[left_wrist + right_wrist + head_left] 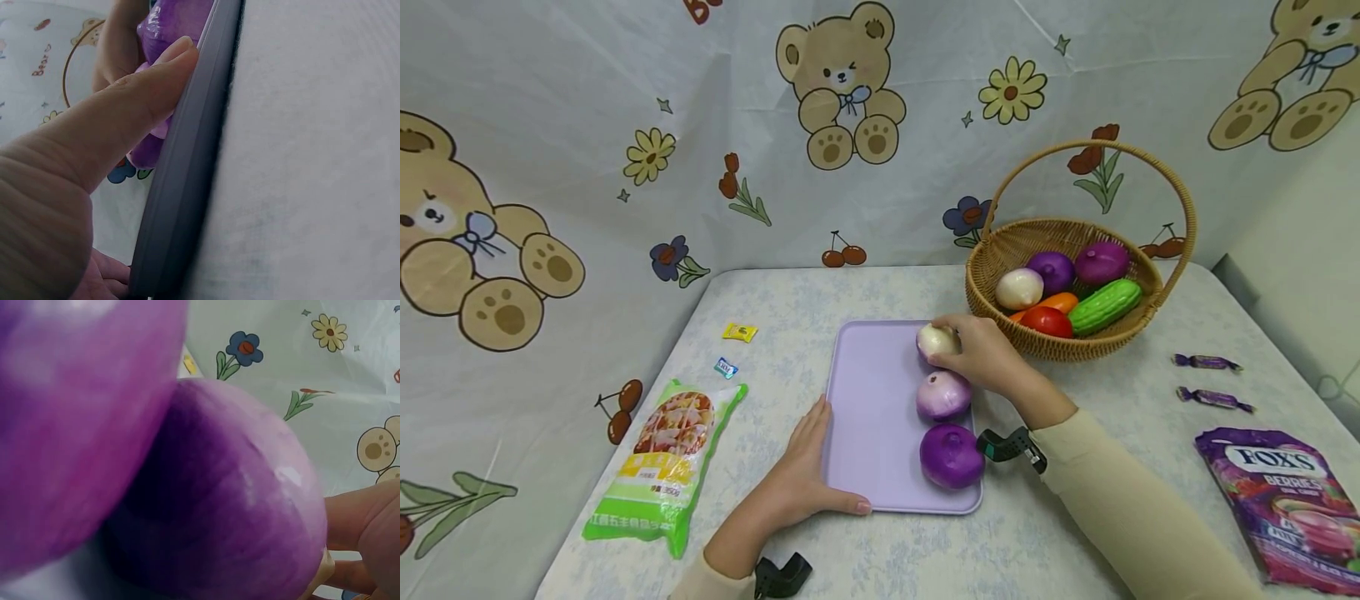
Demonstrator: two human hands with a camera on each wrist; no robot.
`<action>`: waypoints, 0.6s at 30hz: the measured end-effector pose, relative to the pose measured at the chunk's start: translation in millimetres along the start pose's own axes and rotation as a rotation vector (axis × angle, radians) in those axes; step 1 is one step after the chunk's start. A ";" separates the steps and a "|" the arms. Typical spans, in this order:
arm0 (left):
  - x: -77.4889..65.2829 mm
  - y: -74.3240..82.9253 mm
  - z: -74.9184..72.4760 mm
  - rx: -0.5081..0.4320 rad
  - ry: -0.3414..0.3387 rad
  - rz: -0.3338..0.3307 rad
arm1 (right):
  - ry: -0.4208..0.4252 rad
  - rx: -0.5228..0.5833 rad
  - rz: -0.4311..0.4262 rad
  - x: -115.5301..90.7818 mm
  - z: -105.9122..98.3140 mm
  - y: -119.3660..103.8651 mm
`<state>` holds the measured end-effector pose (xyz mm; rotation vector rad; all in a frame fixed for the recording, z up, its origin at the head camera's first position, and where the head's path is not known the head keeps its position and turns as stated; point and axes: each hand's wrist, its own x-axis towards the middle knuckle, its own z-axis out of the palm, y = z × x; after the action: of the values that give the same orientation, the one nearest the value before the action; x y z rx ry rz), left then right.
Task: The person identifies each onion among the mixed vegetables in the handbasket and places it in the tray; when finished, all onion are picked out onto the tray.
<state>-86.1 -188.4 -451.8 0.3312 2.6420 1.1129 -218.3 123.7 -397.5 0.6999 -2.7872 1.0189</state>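
Note:
A light purple tray (872, 400) lies on the table, with three toy onions in a column along its right side. My right hand (981, 354) grips the far one, a white-and-purple onion (934, 340), with thumb and fingers around it. Just nearer sits a pale purple onion (943, 396), then a deep purple onion (951, 457) by the near right corner. In the right wrist view two purple onions fill much of the picture, fingers (381, 531) at right. My left hand (801, 471) touches the tray's near left corner, fingers straight along its side, thumb at the near rim.
Behind the right hand stands a wicker basket (1075, 350) of toy vegetables with a tall handle. A green-and-white food bag (670, 467) and two small candies lie at left. Two purple-wrapped candies and a purple candy bag (1285, 508) are at right. A bear-patterned cloth hangs behind.

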 end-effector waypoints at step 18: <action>-0.4 1.0 -0.3 -0.007 0.001 -0.008 | -0.045 -0.012 0.017 -3.5 -7.0 -6.3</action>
<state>-85.7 -188.0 -450.8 0.3185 2.6372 1.1204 -212.9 125.2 -389.2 0.7068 -2.8398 1.0006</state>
